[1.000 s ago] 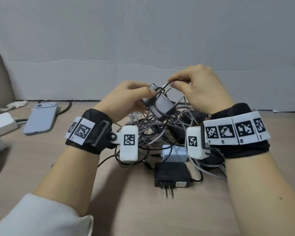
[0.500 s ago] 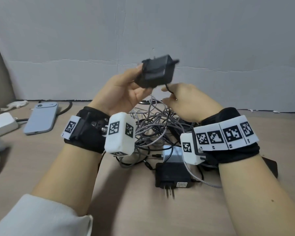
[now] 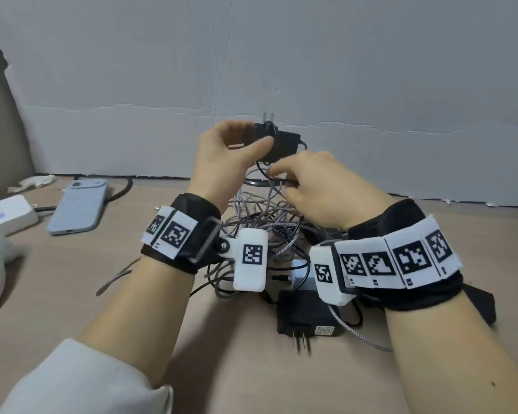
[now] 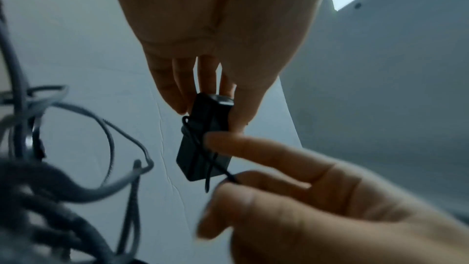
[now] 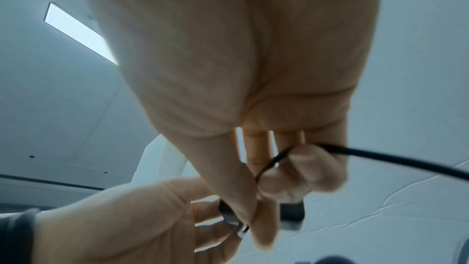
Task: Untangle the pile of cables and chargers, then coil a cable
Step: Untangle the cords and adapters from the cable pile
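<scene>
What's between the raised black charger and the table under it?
In the head view, the cable tangle hangs and piles below the charger, held by the left hand.

Legible text: none | square black-and-white coded markers were on white fabric wristbands (image 3: 395,259) and white plastic wrist camera housings (image 3: 251,261), patterns only, no letters | small pale label (image 3: 324,330) on black rectangular plug-in charger (image 3: 304,312) on the table was too blurred to read.

Soft, dim light; wrist views blurred, perhaps from motion.
</scene>
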`<control>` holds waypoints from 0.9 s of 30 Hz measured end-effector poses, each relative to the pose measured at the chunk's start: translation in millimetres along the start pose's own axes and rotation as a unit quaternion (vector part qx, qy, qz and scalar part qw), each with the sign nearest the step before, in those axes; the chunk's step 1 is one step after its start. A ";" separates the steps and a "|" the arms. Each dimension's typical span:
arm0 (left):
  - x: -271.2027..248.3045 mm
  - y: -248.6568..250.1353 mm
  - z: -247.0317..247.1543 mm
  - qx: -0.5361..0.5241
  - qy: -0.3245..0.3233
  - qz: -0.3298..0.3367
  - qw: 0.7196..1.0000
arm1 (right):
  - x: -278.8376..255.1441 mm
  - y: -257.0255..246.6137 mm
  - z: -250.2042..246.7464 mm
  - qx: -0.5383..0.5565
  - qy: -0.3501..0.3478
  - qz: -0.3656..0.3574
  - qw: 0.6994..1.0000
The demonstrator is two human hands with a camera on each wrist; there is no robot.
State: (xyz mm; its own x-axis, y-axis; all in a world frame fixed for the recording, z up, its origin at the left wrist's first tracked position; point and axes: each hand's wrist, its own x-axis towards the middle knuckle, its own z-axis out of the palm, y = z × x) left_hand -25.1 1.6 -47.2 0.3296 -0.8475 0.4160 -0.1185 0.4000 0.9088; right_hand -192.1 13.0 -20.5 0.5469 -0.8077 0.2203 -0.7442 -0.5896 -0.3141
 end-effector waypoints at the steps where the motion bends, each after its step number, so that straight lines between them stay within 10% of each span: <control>1: 0.4 -1.3 -0.2 0.031 -0.005 0.019 0.999 | 0.7 0.3 -2.2 0.013 0.023 -0.011 1.000; 12: -3.6 2.1 -5.1 0.092 -0.215 -0.026 0.972 | 3.5 20.4 -22.5 0.088 0.194 -0.047 0.976; 27: -5.7 8.4 -11.4 -0.131 -0.267 -0.079 0.951 | 6.9 35.5 -13.3 0.114 0.146 -0.001 0.983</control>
State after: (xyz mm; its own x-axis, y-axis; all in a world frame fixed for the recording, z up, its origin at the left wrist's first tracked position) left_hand -17.3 13.7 -42.3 -0.2074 -0.9327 0.2951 0.1545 0.2666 0.9513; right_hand -219.9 -13.6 -17.8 0.3896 -0.7945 0.4659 -0.6204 -0.6003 -0.5048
